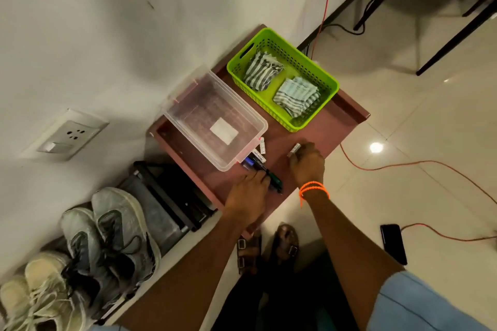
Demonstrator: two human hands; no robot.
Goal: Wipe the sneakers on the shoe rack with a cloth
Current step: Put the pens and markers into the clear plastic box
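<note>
Grey sneakers [113, 236] and a cream pair [40, 293] sit on the black shoe rack [172, 204] at the lower left. Two striped cloths, one [262, 70] and another [297, 95], lie in a green basket [317, 67] on the pink table [317, 137]. My left hand [247, 196] rests on the table, its fingers on a bunch of markers [265, 169]. My right hand [308, 162], with an orange wrist thread, pinches a small grey marker [294, 149] just above the table top.
A clear plastic box [215, 118] stands on the table beside the basket. An orange cable [419, 164] and a black phone [393, 243] lie on the tiled floor at the right. My sandalled feet [269, 247] stand below the table. A wall socket [68, 134] is at the left.
</note>
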